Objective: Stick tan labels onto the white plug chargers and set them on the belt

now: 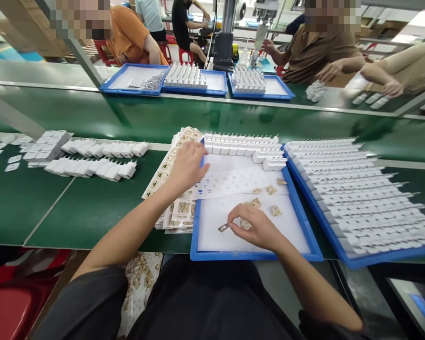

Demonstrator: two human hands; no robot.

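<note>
My right hand (257, 226) is closed in a pinch low over the blue-rimmed tray (257, 255). Between thumb and forefinger it holds a small flat brownish strip (223, 227) with light cut-outs. My left hand (188, 166) hangs open at the tray's left rim, thumb apart from the fingers, above a stack of sticker sheets (161, 175). Beyond its fingertips stand rows of white plug adapters (233, 145) along the tray's far side. A translucent sheet with small printed marks (230, 183) lies across the tray. Crumpled tan scraps (275, 210) are scattered around my right hand.
On the right stands a second blue tray, densely filled with white plug adapters (361, 198). More adapters (92, 167) and stacked white pieces (47, 146) lie on the green belt at left. Across the line, co-workers sit behind further trays (198, 90). A red stool (14, 307) is at lower left.
</note>
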